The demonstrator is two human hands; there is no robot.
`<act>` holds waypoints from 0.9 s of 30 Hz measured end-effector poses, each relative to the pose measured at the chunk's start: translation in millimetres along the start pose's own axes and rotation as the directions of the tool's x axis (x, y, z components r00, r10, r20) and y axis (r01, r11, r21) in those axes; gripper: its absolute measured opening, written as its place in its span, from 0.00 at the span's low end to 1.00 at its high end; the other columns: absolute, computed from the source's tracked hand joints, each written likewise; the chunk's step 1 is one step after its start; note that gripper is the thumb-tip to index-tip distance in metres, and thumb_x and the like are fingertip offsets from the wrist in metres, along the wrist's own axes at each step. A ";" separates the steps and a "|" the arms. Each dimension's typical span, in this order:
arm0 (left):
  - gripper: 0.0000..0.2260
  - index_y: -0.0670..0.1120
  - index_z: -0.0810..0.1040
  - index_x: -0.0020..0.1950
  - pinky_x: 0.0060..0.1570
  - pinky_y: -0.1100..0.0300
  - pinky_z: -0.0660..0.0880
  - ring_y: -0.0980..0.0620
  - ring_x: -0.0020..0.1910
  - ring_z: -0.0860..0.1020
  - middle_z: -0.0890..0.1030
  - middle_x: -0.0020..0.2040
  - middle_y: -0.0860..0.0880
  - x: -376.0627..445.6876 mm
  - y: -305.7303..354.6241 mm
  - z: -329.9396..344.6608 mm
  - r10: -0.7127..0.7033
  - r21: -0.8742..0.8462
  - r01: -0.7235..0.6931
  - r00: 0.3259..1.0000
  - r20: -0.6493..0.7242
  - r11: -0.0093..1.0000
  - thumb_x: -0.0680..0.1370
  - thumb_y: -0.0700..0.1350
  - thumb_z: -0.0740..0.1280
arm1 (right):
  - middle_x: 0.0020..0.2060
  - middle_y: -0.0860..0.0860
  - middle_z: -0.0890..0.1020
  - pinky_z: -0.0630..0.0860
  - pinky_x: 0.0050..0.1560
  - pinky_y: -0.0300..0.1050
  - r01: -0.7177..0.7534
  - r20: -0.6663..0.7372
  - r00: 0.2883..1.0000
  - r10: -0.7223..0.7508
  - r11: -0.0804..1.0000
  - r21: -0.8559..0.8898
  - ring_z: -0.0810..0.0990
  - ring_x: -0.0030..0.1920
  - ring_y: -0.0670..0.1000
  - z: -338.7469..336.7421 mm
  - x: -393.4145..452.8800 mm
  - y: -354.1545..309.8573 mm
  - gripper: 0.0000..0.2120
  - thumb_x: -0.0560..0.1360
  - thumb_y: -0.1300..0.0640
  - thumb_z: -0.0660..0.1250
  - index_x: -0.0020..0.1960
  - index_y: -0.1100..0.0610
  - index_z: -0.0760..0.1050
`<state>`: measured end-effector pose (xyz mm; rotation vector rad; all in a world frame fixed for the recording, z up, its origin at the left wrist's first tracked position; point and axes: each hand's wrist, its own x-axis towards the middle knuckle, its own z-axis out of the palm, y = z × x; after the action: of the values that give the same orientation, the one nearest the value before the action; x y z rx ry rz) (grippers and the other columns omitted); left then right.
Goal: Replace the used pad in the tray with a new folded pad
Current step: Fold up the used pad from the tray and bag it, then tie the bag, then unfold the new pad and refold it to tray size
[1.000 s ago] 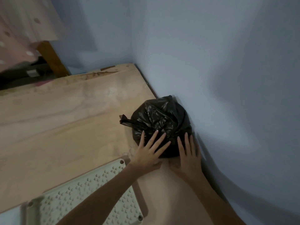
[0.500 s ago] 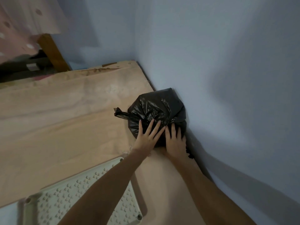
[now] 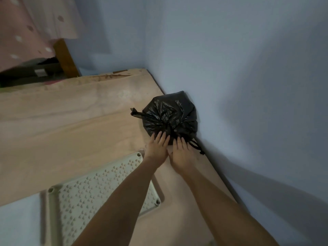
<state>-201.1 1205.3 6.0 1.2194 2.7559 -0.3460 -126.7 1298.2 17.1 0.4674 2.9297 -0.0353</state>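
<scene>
A tied black plastic bag (image 3: 170,116) sits on a wooden board, pushed up against the blue wall. My left hand (image 3: 157,147) and my right hand (image 3: 181,151) lie side by side at its near edge. The fingertips of both touch the crinkled plastic just below the knot, and the thumbs are hidden. A cream tray grid (image 3: 99,189) with small perforations lies at the lower left, partly under my left forearm. No pad shows in this view.
The wooden board (image 3: 71,132) runs to the left and back toward a brown wooden post (image 3: 66,59) and a pink dotted cloth (image 3: 26,32). The blue wall (image 3: 248,86) closes off the right side. The bag's loose tie ends (image 3: 197,146) trail along the wall's base.
Both hands have drawn closer together on the bag's near side, fingers less spread than before. The bag sits a little closer to the wall and its knot now faces up.
</scene>
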 end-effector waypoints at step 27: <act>0.16 0.41 0.69 0.66 0.58 0.53 0.69 0.45 0.61 0.73 0.72 0.64 0.43 -296.6 -19.0 7.5 -0.644 -0.201 0.717 0.691 0.328 0.667 0.79 0.39 0.54 | 0.65 0.57 0.71 0.68 0.60 0.51 0.560 0.135 0.820 -0.557 0.829 0.019 0.69 0.64 0.57 -8.5 -171.5 -160.0 0.19 0.80 0.53 0.51 0.68 0.61 0.64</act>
<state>-15.8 978.8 58.0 0.0026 2.7898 -0.0733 -17.5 1093.9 54.9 -0.4023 2.8141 -0.1058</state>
